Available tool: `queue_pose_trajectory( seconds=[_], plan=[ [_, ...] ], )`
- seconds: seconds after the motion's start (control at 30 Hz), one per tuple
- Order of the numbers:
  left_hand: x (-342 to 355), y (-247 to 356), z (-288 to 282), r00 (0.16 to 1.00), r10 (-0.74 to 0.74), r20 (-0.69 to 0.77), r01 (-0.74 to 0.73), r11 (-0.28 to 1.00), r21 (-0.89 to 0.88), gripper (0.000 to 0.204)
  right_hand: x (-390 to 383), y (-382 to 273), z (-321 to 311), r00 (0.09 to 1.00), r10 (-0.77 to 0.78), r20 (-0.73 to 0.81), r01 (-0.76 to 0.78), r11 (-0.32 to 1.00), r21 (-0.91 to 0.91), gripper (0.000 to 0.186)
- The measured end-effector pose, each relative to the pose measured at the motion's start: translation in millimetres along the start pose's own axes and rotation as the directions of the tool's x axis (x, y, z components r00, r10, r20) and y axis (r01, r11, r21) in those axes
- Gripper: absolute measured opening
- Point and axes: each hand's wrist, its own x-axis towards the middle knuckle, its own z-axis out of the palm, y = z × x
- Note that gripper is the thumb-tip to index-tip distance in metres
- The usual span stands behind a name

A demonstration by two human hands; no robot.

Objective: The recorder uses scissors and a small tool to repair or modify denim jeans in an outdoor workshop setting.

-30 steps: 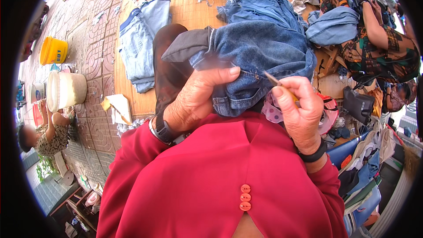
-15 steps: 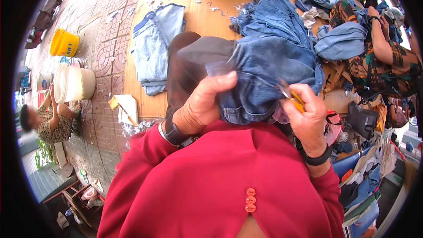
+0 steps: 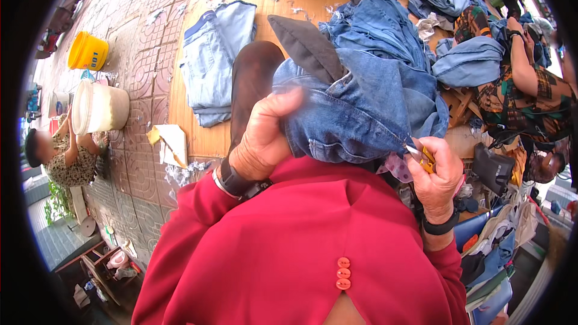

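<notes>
Across my lap lies a pair of blue jeans (image 3: pixel 352 111), with a dark grey pocket lining (image 3: pixel 304 45) sticking out toward the upper left. My left hand (image 3: pixel 268 135) grips the denim at its left edge, thumb on top and the other fingers hidden underneath. In my right hand (image 3: pixel 436 174) is a pair of small thread snips (image 3: pixel 426 159) with yellow handles. Their metal tips touch or nearly touch the right end of a seam on the jeans. Beyond my lap, more faded denim (image 3: pixel 382 30) is heaped on the board.
Folded light-blue jeans (image 3: pixel 214 63) lie left on a wooden board (image 3: pixel 271 0) strewn with lint. A yellow bucket (image 3: pixel 88 51) and a white bucket (image 3: pixel 102 107) stand on the paving. One person (image 3: pixel 521 84) handles denim at right; another (image 3: pixel 72 156) sits at left.
The snips moved right and down along the denim with my right hand. My left hand shifted slightly left and down, and the jeans spread flatter, with the pocket lining now pointing more upward.
</notes>
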Motion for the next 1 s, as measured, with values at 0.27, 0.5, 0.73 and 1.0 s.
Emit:
queue_pose_trajectory(
  seconds=[0.27,0.5,0.73,1.0],
  plan=[
    [-5,-1,-2,0.998,0.057,0.01,-0.058,0.995,0.079,0.037,-8,5,3,0.999,-0.037,0.006,0.037,0.999,-0.019,0.028],
    [-5,5,-1,0.998,0.06,0.036,-0.063,0.991,0.119,0.038,-11,6,3,0.996,-0.081,0.042,0.082,0.996,-0.026,0.034],
    [-6,10,8,0.992,0.048,0.113,-0.063,0.988,0.139,0.04,-13,9,1,0.992,-0.125,-0.002,0.125,0.991,-0.056,0.034],
    [-10,7,22,0.99,0.055,0.13,-0.081,0.976,0.203,0.043,8,-25,-7,0.985,0.155,-0.073,-0.123,0.938,0.325,0.024]
  ],
)
